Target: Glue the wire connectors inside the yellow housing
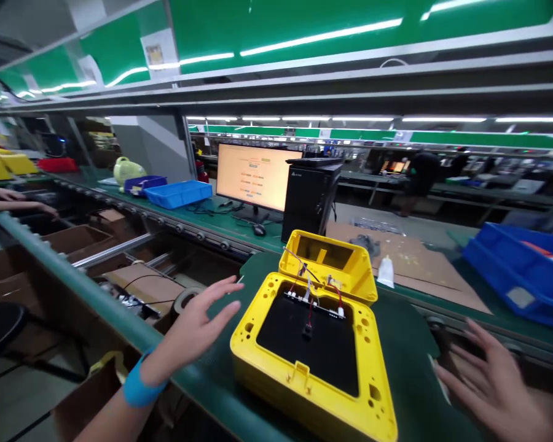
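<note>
A yellow plastic case lies open on a dark green mat [410, 368], its base [276, 374] near me and its lid [332, 264] tipped up behind. A black panel [306, 362] fills the base, with a circuit strip and red, black and white wires running to the lid. My left hand [203, 325] hovers just left of the base, fingers spread and holding nothing, with a blue wristband [141, 380] on its wrist. My right hand [493, 387] is spread, empty and slightly blurred, at the mat's right edge, apart from the case.
A white tube [386, 272] stands beside the lid on a cardboard sheet [419, 264]. A blue crate [520, 276] sits right. Behind are a monitor [253, 178], black PC tower [311, 196] and blue tray [178, 193]. A co-worker's hands [18, 202] reach in at far left.
</note>
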Action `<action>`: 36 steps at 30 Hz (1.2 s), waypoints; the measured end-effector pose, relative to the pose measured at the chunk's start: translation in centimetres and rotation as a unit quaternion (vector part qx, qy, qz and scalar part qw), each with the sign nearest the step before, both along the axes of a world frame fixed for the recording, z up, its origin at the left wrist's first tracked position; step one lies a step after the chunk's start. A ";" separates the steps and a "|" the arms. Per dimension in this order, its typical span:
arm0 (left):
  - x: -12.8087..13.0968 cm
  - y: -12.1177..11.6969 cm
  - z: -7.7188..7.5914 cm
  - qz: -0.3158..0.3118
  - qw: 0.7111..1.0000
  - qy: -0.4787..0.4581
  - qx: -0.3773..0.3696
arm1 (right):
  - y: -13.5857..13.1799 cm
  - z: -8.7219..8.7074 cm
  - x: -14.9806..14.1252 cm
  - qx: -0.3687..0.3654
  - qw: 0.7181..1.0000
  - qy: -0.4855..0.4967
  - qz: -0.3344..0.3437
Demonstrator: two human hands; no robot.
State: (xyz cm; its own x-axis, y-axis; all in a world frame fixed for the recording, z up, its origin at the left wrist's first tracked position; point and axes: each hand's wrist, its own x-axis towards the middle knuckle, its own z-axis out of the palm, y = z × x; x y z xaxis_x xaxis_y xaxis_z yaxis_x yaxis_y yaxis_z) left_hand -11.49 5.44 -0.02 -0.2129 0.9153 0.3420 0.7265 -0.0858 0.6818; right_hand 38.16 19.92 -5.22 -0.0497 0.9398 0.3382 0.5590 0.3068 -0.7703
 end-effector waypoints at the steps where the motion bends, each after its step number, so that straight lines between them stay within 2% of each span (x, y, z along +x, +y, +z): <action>1: 1.0 2.2 1.0 -0.048 0.998 -0.025 -0.011 | 0.2 1.5 -1.3 -0.014 0.999 0.029 0.008; 3: 2.4 6.3 2.2 -0.123 0.992 -0.030 -0.021 | 0.3 4.3 -4.4 -0.007 0.997 0.061 0.053; 5: 3.2 9.8 2.5 -0.166 0.986 -0.004 0.003 | 0.1 6.5 -7.6 0.010 0.993 0.071 0.094; 7: 3.7 12.3 2.6 -0.177 0.983 0.028 0.034 | 0.0 8.0 -10.3 0.013 0.986 0.086 0.140; 9: 4.2 13.7 2.7 -0.173 0.982 0.058 0.057 | 0.4 8.9 -12.5 0.000 0.976 0.102 0.191; 15: 4.9 14.5 3.2 -0.146 0.976 0.145 0.064 | 3.5 10.4 -18.4 -0.027 0.953 0.098 0.286; 20: 5.5 15.1 2.8 -0.122 0.986 0.101 0.059 | 7.0 10.1 -23.6 -0.059 0.946 0.050 0.316; 23: 5.6 15.3 2.4 -0.111 0.990 0.063 0.057 | 9.0 9.6 -25.6 -0.077 0.941 0.010 0.329; 26: 5.4 15.4 2.0 -0.098 0.993 0.024 0.058 | 10.6 9.4 -26.3 -0.101 0.939 -0.083 0.320; 29: 5.3 15.4 1.9 -0.118 0.992 0.009 0.043 | 11.6 9.5 -26.1 -0.108 0.930 -0.186 0.298; 31: 5.3 15.3 2.0 -0.131 0.991 0.017 0.032 | 12.0 9.6 -25.9 -0.097 0.924 -0.219 0.298; 34: 5.4 15.0 2.3 -0.114 0.991 0.061 0.019 | 12.1 9.6 -25.7 -0.062 0.924 -0.181 0.332; 36: 5.4 14.6 2.4 -0.092 0.990 0.108 0.015 | 12.1 9.6 -25.9 -0.044 0.923 -0.093 0.371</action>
